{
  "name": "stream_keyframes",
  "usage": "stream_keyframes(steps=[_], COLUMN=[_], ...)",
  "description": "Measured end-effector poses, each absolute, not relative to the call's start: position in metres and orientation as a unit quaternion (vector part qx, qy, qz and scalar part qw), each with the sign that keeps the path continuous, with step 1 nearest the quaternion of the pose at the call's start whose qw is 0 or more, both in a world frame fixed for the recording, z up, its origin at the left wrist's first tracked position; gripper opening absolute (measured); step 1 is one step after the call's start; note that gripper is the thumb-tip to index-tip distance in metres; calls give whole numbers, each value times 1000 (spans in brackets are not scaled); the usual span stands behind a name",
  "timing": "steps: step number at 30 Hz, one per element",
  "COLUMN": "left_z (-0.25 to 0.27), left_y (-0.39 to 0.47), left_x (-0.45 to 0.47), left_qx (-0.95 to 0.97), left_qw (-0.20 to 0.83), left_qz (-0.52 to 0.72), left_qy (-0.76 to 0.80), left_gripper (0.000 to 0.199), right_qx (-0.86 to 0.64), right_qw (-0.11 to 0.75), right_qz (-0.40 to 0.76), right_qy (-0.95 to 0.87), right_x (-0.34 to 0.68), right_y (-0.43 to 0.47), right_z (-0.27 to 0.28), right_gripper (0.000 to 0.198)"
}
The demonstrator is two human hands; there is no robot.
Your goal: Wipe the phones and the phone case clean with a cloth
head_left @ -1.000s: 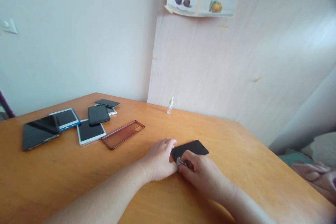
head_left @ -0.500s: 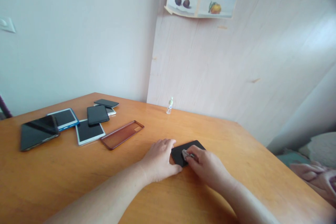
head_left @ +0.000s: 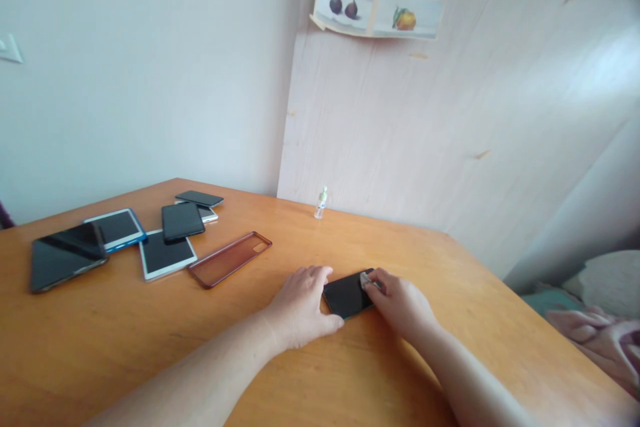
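Note:
A black smartphone [head_left: 349, 295] lies flat on the wooden table, screen up. My left hand [head_left: 303, 307] rests at its left end, thumb along the near edge and fingers at the far corner, holding it steady. Between the fingertips of my right hand [head_left: 400, 300] is a small, crumpled whitish wipe [head_left: 366, 279], pressed on the right part of the screen. That hand covers the phone's right end. To the left lies a see-through reddish-brown phone case [head_left: 230, 260].
At the left lie a large dark tablet [head_left: 67, 257], a blue-edged tablet [head_left: 117, 228], a white tablet [head_left: 167, 255] and several phones, with a black one [head_left: 183, 221] overlapping the white tablet. A small clear bottle [head_left: 321, 203] stands near the table's back edge.
My right hand has slid the wipe across the screen, away and to the right, uncovering more of the phone's middle. My left hand has stayed at the phone's left end.

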State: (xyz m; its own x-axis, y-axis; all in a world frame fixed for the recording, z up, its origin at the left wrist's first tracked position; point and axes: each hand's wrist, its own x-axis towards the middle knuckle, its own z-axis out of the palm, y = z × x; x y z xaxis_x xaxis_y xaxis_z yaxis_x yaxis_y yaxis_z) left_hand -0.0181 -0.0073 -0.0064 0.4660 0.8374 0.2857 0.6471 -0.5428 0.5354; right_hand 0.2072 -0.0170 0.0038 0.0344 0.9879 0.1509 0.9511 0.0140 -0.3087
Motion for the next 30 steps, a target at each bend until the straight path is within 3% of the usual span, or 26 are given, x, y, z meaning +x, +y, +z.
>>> stream_keyframes(steps=[5,13,21,30], left_z=[-8,-6,-10,-4], left_y=[-7,-8,-7,-9], left_x=[-17,-17,-16,-17], left_qx=[835,835,836,836], left_qw=[174,181,165,179], left_qz=[269,261,271,253], left_qy=[448,449,448,453], left_gripper=[67,67,59,67], right_qx=[-598,-770,-599,-770], right_qw=[179,150,154,160], right_qz=[97,33,12,43], right_qy=[-775,-620,-786,-616], right_x=[171,227,167,248], right_y=[-31,5,-20,11], right_z=[3,2,2,-3], right_gripper=[21,35,24,34])
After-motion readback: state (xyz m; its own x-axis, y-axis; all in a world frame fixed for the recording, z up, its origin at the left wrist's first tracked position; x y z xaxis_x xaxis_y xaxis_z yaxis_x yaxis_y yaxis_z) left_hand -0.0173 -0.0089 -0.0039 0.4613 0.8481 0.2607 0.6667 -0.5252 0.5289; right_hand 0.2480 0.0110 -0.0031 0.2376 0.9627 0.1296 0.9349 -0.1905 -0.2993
